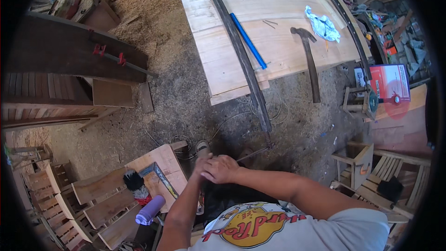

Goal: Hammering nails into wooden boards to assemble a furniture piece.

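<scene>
My two hands are together at the lower middle. My left hand (202, 163) and my right hand (224, 169) overlap, fingers closed. A thin metal clamp handle (252, 154) runs from the screw end of a long bar clamp (248, 76) into my grip; the part inside my fingers is hidden. The dark clamp bar lies across pale wooden boards (204, 42). On the boards lie a blue tube (248, 41), a claw hammer (310, 62) with its handle past the edge, a crumpled white-blue plastic bag (323, 25) and a few nails (270, 23).
A second clamp bar (346, 18) crosses the boards' right side. At lower left, a wooden stool (174, 162) bears a metal square (162, 176), a brush (134, 180) and a purple bottle (149, 210). Slatted wooden pieces (104, 197) stand beside it. Cables (227, 123) lie on the floor.
</scene>
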Available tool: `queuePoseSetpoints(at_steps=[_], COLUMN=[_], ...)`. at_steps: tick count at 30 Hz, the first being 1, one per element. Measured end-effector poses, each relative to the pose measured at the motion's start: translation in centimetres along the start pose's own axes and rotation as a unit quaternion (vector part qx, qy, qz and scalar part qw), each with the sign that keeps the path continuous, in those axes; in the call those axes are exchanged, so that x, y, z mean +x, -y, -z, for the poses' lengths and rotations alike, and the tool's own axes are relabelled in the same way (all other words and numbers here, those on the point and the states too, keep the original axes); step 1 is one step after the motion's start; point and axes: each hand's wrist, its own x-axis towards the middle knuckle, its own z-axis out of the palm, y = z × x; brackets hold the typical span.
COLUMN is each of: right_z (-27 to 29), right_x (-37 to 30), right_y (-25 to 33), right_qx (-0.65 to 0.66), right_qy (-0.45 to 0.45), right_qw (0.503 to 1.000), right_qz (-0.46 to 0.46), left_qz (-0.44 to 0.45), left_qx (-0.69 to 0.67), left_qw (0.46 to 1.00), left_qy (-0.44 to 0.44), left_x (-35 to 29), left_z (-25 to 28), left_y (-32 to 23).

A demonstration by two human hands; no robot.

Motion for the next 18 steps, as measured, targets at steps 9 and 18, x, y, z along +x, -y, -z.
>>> queuePoseSetpoints(at_steps=[9,18], right_z=[-7.1,-5.2], right_x=[-5.4,-22.8], right_y=[-16.6,-33.6], right_qx=[-0.046,-0.162], right_qy=[0.234,-0.216], right_qw=[0.932,0.792], right_qz=[-0.273,-0.548], left_qz=[0.046,0.069], left_qx=[-0.181,-0.325], left_qw=[0.982,0.922], left_qy=[-0.024,0.199], left_x=[-1.0,-0.1], left_z=[0.0,-13.3], left_y=[-24.4,-35.6])
